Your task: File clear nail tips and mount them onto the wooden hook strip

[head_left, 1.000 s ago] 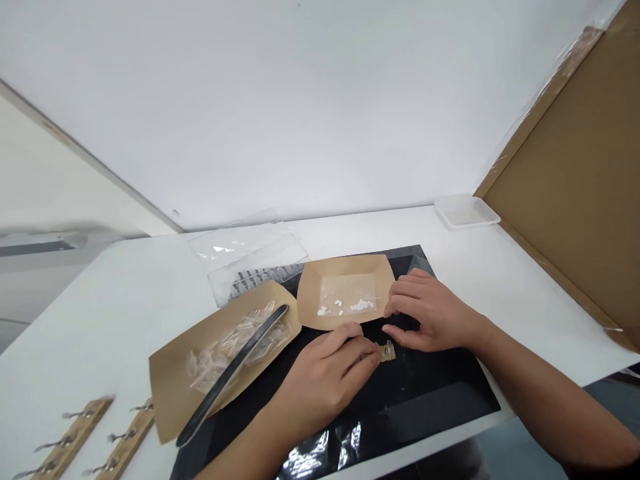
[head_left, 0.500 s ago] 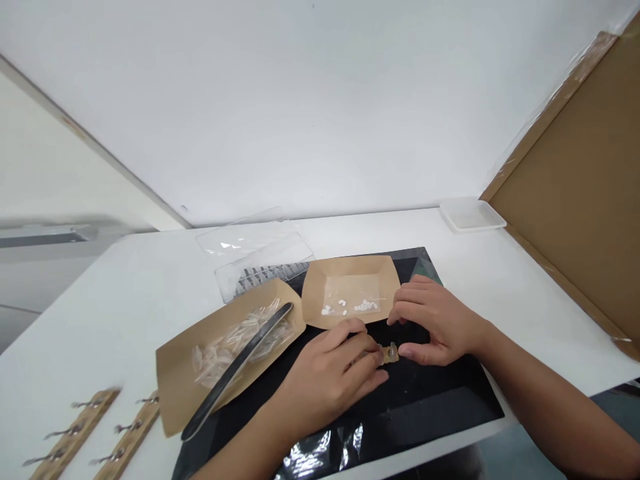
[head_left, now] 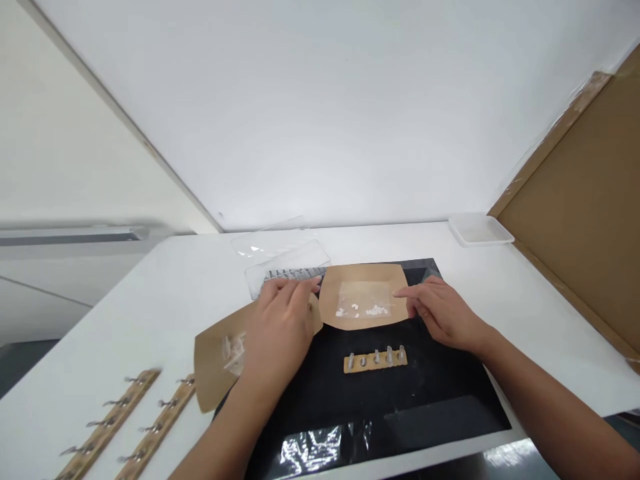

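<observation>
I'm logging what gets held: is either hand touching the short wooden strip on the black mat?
No, the short strip lies on the mat, clear of both the left hand and the right hand.

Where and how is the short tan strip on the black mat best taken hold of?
I would pinch the short tan strip by both short ends, coming from the near side. It lies flat on the black mat, and small clear pieces stand in a row on top, so this should avoid them. The brown paper tray with white bits sits beyond its far edge.
</observation>
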Tool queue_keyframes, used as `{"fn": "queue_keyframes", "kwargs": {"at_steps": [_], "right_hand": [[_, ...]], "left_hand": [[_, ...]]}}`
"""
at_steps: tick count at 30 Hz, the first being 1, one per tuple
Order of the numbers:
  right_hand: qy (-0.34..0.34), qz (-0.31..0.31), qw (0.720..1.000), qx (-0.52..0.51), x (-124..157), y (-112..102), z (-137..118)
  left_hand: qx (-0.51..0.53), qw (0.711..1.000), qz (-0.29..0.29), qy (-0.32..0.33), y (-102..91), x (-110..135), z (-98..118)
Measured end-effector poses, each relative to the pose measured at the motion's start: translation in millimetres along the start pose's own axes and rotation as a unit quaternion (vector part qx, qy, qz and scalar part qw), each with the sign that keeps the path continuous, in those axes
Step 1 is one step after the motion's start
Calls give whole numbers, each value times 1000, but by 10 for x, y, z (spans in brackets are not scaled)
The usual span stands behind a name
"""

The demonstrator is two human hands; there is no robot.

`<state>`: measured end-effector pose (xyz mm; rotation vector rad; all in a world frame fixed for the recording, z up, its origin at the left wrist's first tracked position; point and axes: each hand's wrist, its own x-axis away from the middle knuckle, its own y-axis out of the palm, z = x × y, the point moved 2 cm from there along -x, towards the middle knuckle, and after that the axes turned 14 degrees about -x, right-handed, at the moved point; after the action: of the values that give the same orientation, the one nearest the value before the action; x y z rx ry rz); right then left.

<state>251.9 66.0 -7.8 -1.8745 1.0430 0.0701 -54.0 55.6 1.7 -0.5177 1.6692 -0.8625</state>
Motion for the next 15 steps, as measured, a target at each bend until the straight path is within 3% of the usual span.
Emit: {"fn": "queue_keyframes", "kwargs": {"at_steps": [3, 7, 11, 15], "right_hand": [[13, 1, 1000, -2, -15, 2, -34], [11, -19, 999, -29, -23, 1, -68], [2, -34, 998, -59, -7, -12, -55], [5, -42, 997, -71, 5, -12, -33]], "left_hand": [[-10, 989, -121, -82, -23, -50, -230], [-40, 939, -284, -191, -133, -103, -438], [-59, 920, -329, -203, -214, -106, -516], [-63, 901, -383, -196, -178, -83, -509]]}}
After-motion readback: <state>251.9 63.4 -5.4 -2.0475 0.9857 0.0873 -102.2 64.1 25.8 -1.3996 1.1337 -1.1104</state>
